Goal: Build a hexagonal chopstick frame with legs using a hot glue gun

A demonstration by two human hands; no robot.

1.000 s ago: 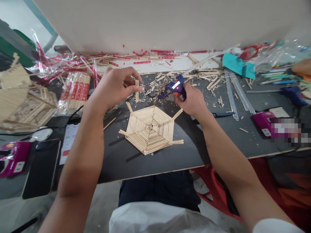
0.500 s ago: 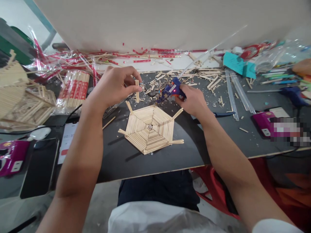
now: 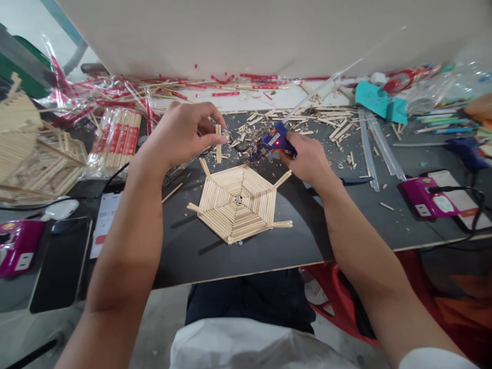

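A hexagonal panel of wooden sticks (image 3: 253, 215) lies flat on the dark table, with short paired sticks jutting from several of its corners. Just beyond its upper left corner, my left hand (image 3: 188, 130) pinches a short pair of wooden sticks (image 3: 219, 144) upright between thumb and fingers. My right hand (image 3: 307, 156) is wrapped round the handle of a blue glue gun (image 3: 274, 141) with a small red light and a long clear glue stick in its back. The gun's nozzle points left and down, near the panel's top corner; whether it touches cannot be made out.
Wood scraps (image 3: 257, 123) litter the table's back. Packs of chopsticks (image 3: 117, 136) and a stick structure (image 3: 57, 164) stand left, near two phones. At right lie clear glue sticks (image 3: 380, 141), a dark knife (image 3: 357, 180), a purple power strip (image 3: 430, 197) and another glue gun (image 3: 467, 151).
Almost nothing differs. The view has shifted slightly, and both hands keep their hold on the stick pair and the glue gun.
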